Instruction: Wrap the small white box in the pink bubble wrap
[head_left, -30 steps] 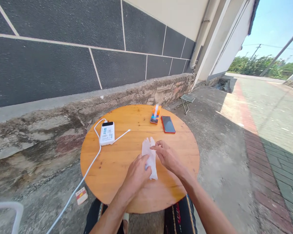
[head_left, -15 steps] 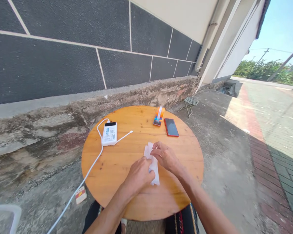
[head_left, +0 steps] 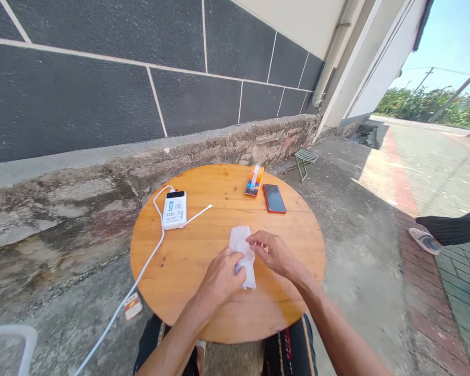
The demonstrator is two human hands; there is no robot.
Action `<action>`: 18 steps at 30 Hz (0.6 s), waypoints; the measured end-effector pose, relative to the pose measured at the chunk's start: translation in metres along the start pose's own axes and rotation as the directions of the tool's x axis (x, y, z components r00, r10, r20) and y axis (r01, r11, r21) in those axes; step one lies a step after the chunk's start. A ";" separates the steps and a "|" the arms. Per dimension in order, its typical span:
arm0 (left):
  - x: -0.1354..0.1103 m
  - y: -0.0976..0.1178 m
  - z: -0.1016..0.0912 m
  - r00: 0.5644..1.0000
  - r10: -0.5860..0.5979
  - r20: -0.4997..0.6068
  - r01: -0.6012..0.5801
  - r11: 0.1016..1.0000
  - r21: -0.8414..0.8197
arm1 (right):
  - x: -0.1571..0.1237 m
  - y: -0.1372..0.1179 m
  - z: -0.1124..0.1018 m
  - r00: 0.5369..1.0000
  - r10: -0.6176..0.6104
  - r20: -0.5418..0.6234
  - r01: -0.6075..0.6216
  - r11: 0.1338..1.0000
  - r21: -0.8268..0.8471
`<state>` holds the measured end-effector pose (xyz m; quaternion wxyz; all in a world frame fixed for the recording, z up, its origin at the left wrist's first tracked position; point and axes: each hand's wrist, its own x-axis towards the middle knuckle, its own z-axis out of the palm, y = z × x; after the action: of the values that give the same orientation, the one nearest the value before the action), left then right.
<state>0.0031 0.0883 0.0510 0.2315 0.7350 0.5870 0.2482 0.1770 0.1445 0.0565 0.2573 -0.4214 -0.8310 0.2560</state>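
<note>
Left hand and right hand pinch a white tissue
Power bank print unreadable; table bare around tissue

A white tissue lies on the orange-brown wooden table, near a red-edged black phone.

left hand curled, right hand pinching

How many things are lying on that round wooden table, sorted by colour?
White: 3 (power bank, cable, tissue)
Red: 1 (phone)
Orange and blue: 1 (small packet)
Total: 5
</note>
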 end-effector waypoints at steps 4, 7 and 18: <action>0.001 -0.001 -0.001 1.000 0.014 0.018 -0.013 0.999 -0.036 | -0.036 -0.010 0.000 0.998 -0.055 0.025 0.054 0.997 0.048; 0.000 -0.002 0.000 0.999 0.025 0.022 -0.023 0.998 -0.060 | -0.051 -0.015 0.009 0.994 -0.105 -0.008 0.106 0.994 0.005; 0.004 -0.007 -0.012 0.994 0.073 0.086 -0.062 0.990 -0.124 | -0.055 -0.031 0.020 0.994 -0.105 0.039 0.111 0.965 -0.239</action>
<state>-0.0092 0.0945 0.0560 0.2935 0.7496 0.5343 0.2577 0.1746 0.0782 0.0498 0.2073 -0.4003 -0.8809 0.1443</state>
